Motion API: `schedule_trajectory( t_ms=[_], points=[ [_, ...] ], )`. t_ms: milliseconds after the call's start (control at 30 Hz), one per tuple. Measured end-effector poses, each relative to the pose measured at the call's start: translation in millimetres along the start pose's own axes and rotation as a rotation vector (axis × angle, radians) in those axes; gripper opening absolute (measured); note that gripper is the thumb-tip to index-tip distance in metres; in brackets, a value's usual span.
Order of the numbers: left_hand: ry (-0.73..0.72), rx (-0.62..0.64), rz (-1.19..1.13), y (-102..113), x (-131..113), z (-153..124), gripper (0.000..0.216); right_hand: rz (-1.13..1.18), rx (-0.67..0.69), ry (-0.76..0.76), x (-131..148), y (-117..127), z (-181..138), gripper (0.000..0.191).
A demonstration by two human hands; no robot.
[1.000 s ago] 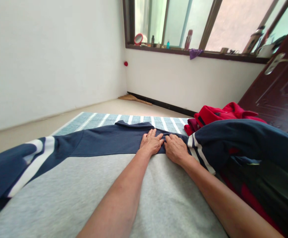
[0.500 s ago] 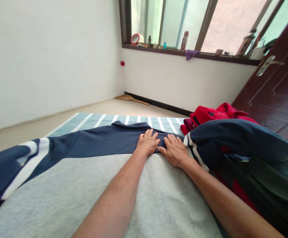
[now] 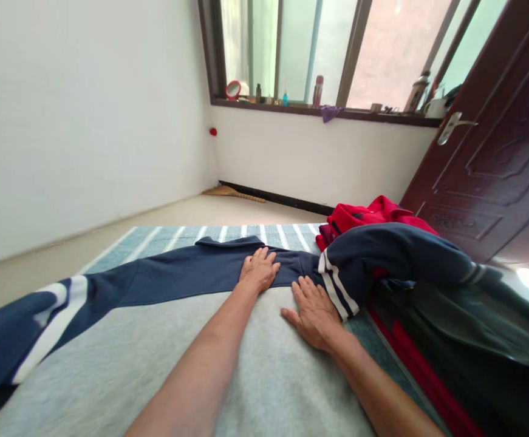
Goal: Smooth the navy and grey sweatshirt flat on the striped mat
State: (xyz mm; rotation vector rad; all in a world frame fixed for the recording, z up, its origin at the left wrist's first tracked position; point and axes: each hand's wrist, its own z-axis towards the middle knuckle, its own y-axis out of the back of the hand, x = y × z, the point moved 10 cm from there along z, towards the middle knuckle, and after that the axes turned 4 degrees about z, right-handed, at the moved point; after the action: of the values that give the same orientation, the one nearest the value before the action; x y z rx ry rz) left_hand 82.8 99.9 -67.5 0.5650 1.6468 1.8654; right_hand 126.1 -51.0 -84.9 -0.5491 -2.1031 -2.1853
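A grey and navy sweatshirt (image 3: 164, 340) lies spread flat over the striped mat (image 3: 228, 233), filling the frame from six to nine o'clock, its sleeve (image 3: 373, 258) at three o'clock folded inward. A heap of red and dark clothes (image 3: 428, 340) sits at four o'clock. The left hand (image 3: 259, 271), fingers flat and together, presses the navy yoke, seemingly pinning it. The right hand (image 3: 312, 312), fingers spread and gripping nothing, rests palm-down on the grey cloth, likely smoothing it.
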Motion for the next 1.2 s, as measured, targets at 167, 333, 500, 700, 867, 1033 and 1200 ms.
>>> schedule_trajectory(
  t_ms=[167, 333, 500, 700, 867, 1033, 1200],
  points=[
    [-0.012, 0.019, 0.011, 18.0, -7.2, -7.0, 0.041, 0.031, -0.008, 0.004, -0.5, -2.8, 2.9, 0.073],
    [-0.06, 0.051, 0.023, 28.7, -27.7, -51.6, 0.036, 0.036, -0.014, 0.032, -0.7, -5.9, 6.8, 0.073],
    [-0.052, 0.09, 0.048, 31.5, -41.8, -122.4, 0.038, 0.016, 0.022, 0.019, 5.1, 2.7, 1.0, 0.072],
    [-0.054, 0.172, 0.024, 40.7, -63.2, -199.9, 0.045, 0.049, -0.013, 0.03, 26.9, 9.5, -53.2, 0.069],
    [-0.064, 0.229, -0.01, 45.3, -83.1, -245.0, 0.052, 0.083, 0.021, 0.029, 23.5, -0.2, -92.0, 0.065],
    [-0.032, 0.231, -0.011, 49.8, -88.5, -263.9, 0.054, 0.099, 0.003, 0.045, 26.1, 16.0, -116.4, 0.063],
    [-0.023, 0.251, 0.027, 52.2, -92.4, -276.7, 0.056, 0.116, -0.003, 0.039, 29.5, 9.5, -155.3, 0.064]
  ],
)
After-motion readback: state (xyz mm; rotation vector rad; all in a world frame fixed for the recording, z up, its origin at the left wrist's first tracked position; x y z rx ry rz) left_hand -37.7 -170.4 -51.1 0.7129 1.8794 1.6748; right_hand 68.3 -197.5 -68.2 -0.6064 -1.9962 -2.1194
